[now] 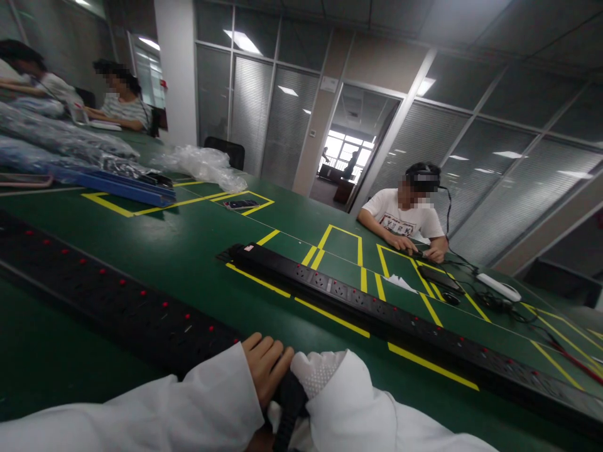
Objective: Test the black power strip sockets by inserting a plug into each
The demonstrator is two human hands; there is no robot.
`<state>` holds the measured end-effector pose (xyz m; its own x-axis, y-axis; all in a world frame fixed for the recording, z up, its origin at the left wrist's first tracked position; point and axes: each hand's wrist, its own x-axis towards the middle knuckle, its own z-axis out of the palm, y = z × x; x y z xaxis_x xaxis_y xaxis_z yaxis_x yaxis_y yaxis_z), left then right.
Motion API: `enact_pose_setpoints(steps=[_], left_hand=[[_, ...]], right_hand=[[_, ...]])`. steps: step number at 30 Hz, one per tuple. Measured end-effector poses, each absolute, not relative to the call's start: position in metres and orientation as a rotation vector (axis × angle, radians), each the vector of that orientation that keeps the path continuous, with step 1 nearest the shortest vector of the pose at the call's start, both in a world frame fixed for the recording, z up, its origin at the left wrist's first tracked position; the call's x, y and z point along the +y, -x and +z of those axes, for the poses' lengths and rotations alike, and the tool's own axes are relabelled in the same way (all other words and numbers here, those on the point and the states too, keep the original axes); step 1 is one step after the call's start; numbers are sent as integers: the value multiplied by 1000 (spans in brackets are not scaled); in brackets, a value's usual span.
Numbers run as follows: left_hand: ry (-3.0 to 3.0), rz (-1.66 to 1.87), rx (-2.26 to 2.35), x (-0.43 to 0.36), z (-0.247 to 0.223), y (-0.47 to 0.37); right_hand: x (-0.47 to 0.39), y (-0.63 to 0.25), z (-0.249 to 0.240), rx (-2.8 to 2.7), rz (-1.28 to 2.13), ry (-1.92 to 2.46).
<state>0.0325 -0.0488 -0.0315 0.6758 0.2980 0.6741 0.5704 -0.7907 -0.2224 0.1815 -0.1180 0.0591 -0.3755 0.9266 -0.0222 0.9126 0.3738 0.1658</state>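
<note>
My left hand (267, 364) is bare, its fingers curled over the near end of a long black power strip (117, 301) with red dots that runs to the left. My right hand (318, 371) wears a white dotted glove and is closed beside it, on a thick black cable (289, 408) that hangs down between both hands. The palms and fingertips are hidden. A second long black power strip (353, 295) lies on the green table ahead of my hands.
Yellow tape outlines mark the green table (198, 238). A blue tray (127, 188), plastic wrap (202, 164) and a phone (241, 204) lie at the left. Across the table sits a person (405, 216), near a white socket block (499, 287) and cables. More people sit at the far left.
</note>
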Motion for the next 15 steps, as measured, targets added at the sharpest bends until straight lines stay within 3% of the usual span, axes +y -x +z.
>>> enact_pose_setpoints(steps=[15], left_hand=[[2501, -884, -668, -48, -31, -32]], right_hand=[[-122, -178, 68, 2697, 307, -1577]])
